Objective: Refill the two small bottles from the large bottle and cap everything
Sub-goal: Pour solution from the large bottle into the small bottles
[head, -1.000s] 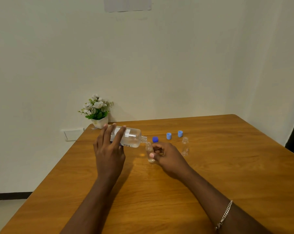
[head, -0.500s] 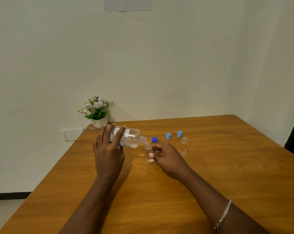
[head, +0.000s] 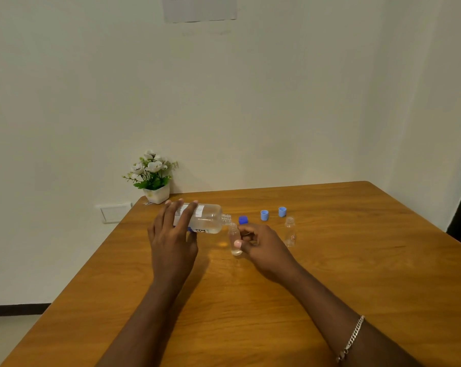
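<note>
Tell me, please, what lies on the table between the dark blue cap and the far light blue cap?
In the head view, one light blue cap stands between the dark blue cap and the far light blue cap.

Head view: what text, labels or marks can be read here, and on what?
Paper sheet on the wall: one small line, too blurred to read.
Large bottle label: dark print, too blurred and partly under the left hand.
Far small bottle: small red mark, unreadable.

Bare forearms, no sleeves, silver chain bracelet [head: 352, 338] on right wrist
</note>
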